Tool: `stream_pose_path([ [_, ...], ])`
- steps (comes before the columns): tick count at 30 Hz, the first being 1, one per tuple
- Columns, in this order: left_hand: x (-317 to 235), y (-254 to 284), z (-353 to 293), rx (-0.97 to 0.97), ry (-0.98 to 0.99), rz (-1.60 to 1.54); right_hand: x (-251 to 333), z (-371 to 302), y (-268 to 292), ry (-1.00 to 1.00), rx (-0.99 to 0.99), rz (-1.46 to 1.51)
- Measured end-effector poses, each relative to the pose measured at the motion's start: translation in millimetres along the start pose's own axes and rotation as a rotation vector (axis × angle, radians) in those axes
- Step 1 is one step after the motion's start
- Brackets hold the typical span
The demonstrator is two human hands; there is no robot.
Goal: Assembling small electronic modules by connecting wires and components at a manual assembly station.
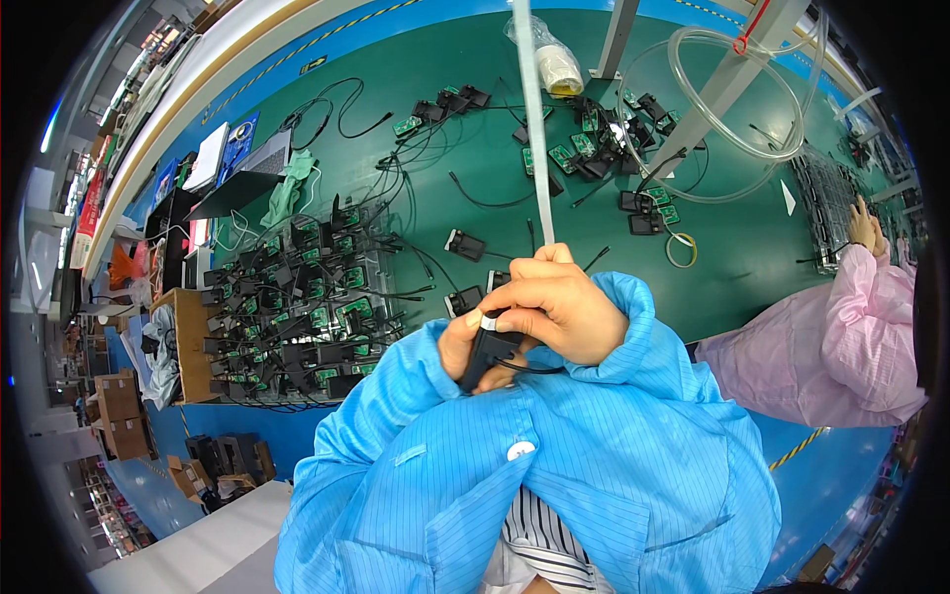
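Observation:
Close to my chest, a small black plastic housing (481, 362) with a black cable is tilted between my two hands. My left hand (456, 348) grips its side, fingers closed round it. From above, my right hand (574, 309) pinches its upper end, where a small whitish piece (488, 323) shows at my fingertips. My fingers hide part of the housing. Just beyond my hands, a similar black housing (464, 245) with its cable lies on the green table mat (426, 213).
To the left, a clear tray (381, 272) holds many black housings with green circuit boards and cables. More boards (584, 144) lie at the back, near a metal post (534, 119). Coiled clear tubing (693, 89) hangs at right. A co-worker in a pink sleeve (841, 317) is at right.

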State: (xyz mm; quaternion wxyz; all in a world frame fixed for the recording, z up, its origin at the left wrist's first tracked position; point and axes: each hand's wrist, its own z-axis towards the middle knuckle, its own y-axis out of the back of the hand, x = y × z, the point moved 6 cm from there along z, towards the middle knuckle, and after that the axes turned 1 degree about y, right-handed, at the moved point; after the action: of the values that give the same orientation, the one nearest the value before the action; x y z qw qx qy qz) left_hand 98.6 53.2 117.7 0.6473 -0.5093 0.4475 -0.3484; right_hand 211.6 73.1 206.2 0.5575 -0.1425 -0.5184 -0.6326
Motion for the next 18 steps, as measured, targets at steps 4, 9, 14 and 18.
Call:
stream_pose_path([
  [4, -9.9, 9.2, 13.2, -0.355, -0.288, 0.550, -3.1, -3.8, 11.3, 0.005, -0.011, -0.177],
  [9, -14.9, -3.7, 11.3, -0.523, -0.379, 0.831, -6.1, -9.0, -0.4, 0.009, -0.084, -0.372],
  [14, -21.3, 4.5, -1.8, -0.581, -0.424, 0.862, -10.9, -20.1, 14.3, -0.105, -0.160, -0.353],
  [18, -20.8, 0.1, 1.2, -0.614, -0.460, 0.814, -17.5, -28.1, 20.3, -0.172, -0.185, -0.344],
])
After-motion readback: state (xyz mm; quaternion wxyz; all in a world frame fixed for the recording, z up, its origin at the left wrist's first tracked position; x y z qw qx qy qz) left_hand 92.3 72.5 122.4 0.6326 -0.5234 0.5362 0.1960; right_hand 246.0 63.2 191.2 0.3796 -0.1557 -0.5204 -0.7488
